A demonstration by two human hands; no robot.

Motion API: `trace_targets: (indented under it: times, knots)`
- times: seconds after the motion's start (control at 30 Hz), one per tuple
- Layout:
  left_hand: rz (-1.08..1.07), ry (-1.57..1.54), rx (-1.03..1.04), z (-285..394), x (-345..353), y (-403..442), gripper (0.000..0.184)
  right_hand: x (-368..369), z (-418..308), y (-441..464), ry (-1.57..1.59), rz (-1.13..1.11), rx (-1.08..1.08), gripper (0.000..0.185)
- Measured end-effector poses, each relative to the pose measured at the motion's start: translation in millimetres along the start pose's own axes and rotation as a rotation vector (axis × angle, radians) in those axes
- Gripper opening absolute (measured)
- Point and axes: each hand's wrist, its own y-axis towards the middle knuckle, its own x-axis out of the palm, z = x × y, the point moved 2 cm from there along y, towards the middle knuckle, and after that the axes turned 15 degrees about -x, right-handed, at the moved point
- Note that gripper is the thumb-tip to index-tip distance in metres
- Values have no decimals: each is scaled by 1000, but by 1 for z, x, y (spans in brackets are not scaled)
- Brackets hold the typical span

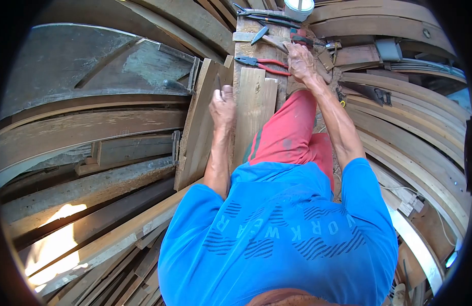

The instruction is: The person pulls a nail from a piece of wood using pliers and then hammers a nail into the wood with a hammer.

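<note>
My left hand is closed around a thin dark metal spike, its tip pointing away from me over a wooden board; I cannot tell if it is a nail or a punch. At the far end of the bench, my right hand grips a hammer by its wooden handle, the head lying toward the left. Just below the hammer lie pliers with red handles. Farther off rest long-handled black pincers. Two pale boards lie on the bench by my leg.
A white bucket stands at the bench's far end. Near it is a red and dark tool, partly hidden. Stacked planks crowd the left, with a blue-handled tool on them. Curved timbers line the right.
</note>
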Motion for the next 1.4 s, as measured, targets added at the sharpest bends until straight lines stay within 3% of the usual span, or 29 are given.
trace_targets:
  times: [0.07,0.17,0.2,0.27,0.37,0.5,0.63,0.8,0.93,1.17,1.27,1.3,1.4]
  knots:
    - [214,258,373,1,20,-8,70,6,1,4,-14,35,-27,38]
    - [200,308,384,-8,49,-22,82,-7,-23,5,-35,110,-114,28]
    - [128,289,268,2,49,-39,82,-10,-32,-1,-18,46,-159,26]
    - [201,374,421,-1,54,-50,74,-12,-46,-13,22,-80,-240,24]
    - [161,355,333,-3,60,-48,64,1,-50,-23,-53,-225,-234,19]
    - [317,419,411,-3,68,-45,50,4,-55,-2,8,-389,-147,19]
    - [340,371,351,0,75,-45,44,14,-45,17,-15,-539,-93,24]
    - [361,455,359,-7,81,-38,53,-4,-43,-6,123,-476,-197,38]
    - [322,457,295,4,76,-44,61,-1,-41,-14,167,-416,-172,37]
    - [355,398,233,-14,78,-31,59,3,-25,-1,285,-325,-79,30]
    - [291,327,111,-5,74,-38,62,-1,-27,13,378,-615,-27,37]
    - [308,312,140,-1,72,-41,60,17,-19,7,415,-508,-52,39]
    - [474,311,249,-12,76,-35,49,5,-19,16,790,-566,93,21]
